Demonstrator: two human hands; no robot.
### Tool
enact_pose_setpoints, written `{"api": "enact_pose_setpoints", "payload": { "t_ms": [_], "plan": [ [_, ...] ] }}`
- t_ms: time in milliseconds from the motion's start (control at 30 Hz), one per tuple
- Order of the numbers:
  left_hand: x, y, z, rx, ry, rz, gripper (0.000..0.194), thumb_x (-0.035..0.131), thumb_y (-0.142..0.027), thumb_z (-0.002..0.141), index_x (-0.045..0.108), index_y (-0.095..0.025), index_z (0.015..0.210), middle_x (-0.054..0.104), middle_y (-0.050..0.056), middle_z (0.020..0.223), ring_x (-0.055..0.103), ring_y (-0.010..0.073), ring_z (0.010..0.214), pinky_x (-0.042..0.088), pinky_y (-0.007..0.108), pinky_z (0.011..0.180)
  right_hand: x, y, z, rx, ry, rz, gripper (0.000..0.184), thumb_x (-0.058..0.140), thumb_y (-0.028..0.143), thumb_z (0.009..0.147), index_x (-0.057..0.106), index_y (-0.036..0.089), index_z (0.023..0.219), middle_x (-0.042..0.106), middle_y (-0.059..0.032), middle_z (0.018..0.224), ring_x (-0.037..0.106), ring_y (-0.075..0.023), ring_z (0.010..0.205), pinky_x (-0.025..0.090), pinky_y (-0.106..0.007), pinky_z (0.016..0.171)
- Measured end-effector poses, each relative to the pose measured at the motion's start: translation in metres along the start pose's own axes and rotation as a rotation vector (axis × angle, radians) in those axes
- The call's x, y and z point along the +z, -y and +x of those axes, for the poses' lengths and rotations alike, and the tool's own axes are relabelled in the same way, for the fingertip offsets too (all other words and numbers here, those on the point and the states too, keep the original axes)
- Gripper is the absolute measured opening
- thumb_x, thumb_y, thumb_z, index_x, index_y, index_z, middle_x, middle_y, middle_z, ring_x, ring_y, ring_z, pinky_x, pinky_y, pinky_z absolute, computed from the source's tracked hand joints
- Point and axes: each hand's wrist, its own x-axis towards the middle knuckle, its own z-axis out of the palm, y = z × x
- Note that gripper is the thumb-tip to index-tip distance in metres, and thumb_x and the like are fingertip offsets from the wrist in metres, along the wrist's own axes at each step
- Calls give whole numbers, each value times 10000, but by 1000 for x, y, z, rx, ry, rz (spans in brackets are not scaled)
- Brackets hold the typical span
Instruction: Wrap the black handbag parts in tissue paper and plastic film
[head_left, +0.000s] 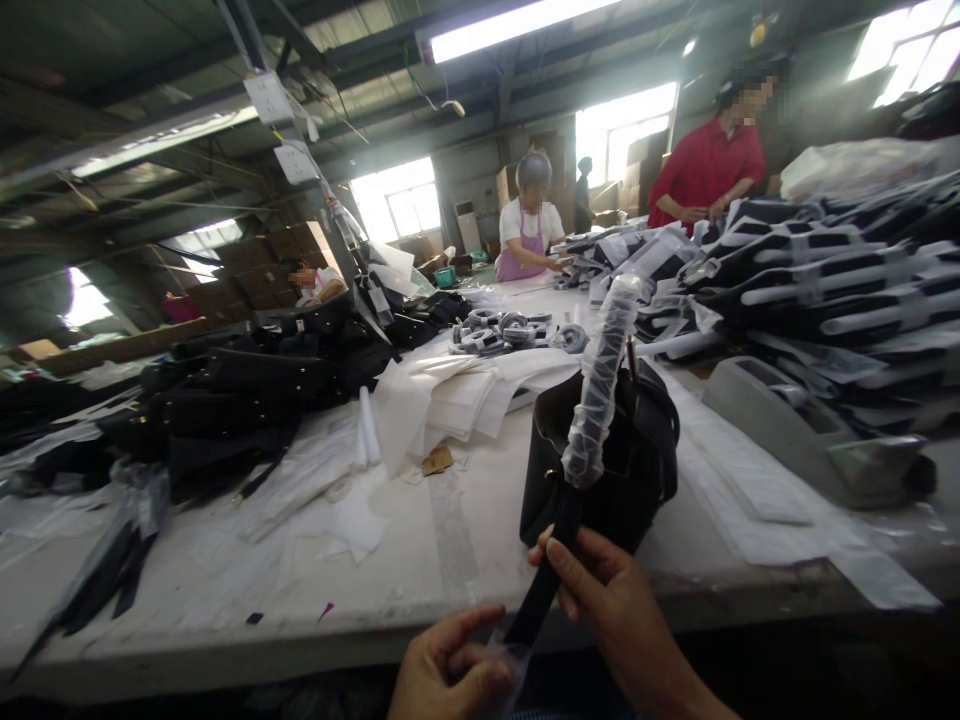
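Observation:
A black strap (541, 590) runs between my two hands at the table's front edge. My right hand (600, 580) pinches it between thumb and fingers, just in front of a black bag (547, 440). Lower down, my left hand (454, 665) is closed around the strap's near end, where a piece of clear plastic film (512, 662) shows at the fingers. The bag stands upright on the table with its top open. A plastic-wrapped length (604, 370) rises at a slant in front of the bag's opening, seemingly continuing the strap.
Black bags (247, 380) are heaped on the left, with loose black straps (97, 590) nearer. White paper sheets (457, 395) and grey rolls (502, 330) lie mid-table. A grey tape dispenser (810, 430) and stacked wrapped pieces (847, 270) stand right. Several people work beyond the table (360, 590).

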Motion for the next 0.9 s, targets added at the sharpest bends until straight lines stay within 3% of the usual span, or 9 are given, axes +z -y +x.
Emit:
{"api": "enact_pose_setpoints", "payload": {
  "t_ms": [167,267,400,500,600,733,800,900],
  "plan": [
    [15,-11,6,81,-35,-61,685,913,-543,500,740,-148,1032,776,85,714,686,171,630,484,242,618,2,2,1,31,-2,-60,414,727,568,807,759,165,898,724,-48,808,386,-47,466,283,-206,461],
    [27,-16,15,169,-82,2,641,906,-539,518,750,-155,1007,779,68,728,699,174,665,507,244,660,2,2,2,40,-20,-85,435,726,584,793,778,175,930,691,-31,752,379,-53,477,268,-203,468],
    [39,-17,29,211,-75,3,586,905,-502,546,749,-169,1002,783,55,781,716,173,722,524,224,679,-2,2,4,56,-39,-125,492,750,614,738,798,168,940,594,4,615,396,-75,497,310,-203,482],
    [48,-20,36,239,-111,-55,535,912,-465,553,742,-175,969,786,47,787,730,170,764,539,213,715,-8,3,3,15,-54,-191,554,682,648,785,775,173,1054,581,11,581,412,-95,473,347,-214,457],
    [59,-30,43,277,-102,-86,477,904,-437,579,731,-179,941,789,44,788,732,160,767,542,198,702,-17,3,-2,-96,-97,-390,563,606,634,855,733,180,1161,650,-16,624,505,-138,487,433,-241,477],
    [68,-40,53,352,-109,-42,470,875,-436,623,718,-167,974,787,68,823,711,160,714,522,201,577,-24,-2,-6,-126,-136,-541,543,635,611,829,741,160,1113,727,-49,667,635,-192,521,516,-263,514],
    [67,-35,56,391,-143,-53,491,841,-485,657,708,-169,1008,786,83,909,716,178,795,546,225,637,-26,-7,-6,-120,-122,-513,493,646,588,825,748,166,1060,759,-61,727,701,-217,597,563,-270,584],
    [59,-7,52,438,-274,-82,489,726,-586,752,697,-181,1024,774,73,930,706,173,819,549,232,667,-32,-16,-4,-128,-103,-484,413,665,543,828,751,186,1018,788,-81,908,751,-237,729,595,-277,688]
  ]
}}
